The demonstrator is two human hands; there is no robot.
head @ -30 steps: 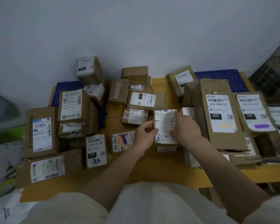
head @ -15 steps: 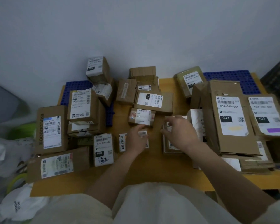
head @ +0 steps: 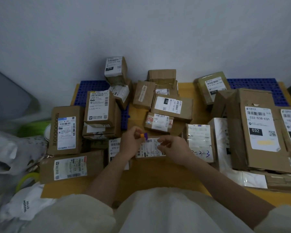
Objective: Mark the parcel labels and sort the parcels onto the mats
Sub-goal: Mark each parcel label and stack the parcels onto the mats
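Note:
A small parcel with a white label [head: 150, 148] lies on the yellow table [head: 158, 175] right in front of me. My left hand [head: 130, 142] pinches an orange and purple marker [head: 144, 135] just above the label's upper left corner. My right hand [head: 174, 149] rests on the parcel's right side, fingers curled at the label's edge. To the right of that hand lies a shiny white parcel with blue handwriting [head: 200, 142].
Cardboard parcels crowd the table: a stack on the left [head: 99, 113], a group at the back [head: 172, 105], large flat boxes marked 032 [head: 257, 130] and 102 on the right. Blue mats [head: 89, 91] [head: 257, 86] lie at the back corners. Plastic bags [head: 5, 152] sit at left.
The handwritten parcel I was holding up now lies on the table to the right. My left hand has picked up the marker, and both hands have come to the small labelled parcel.

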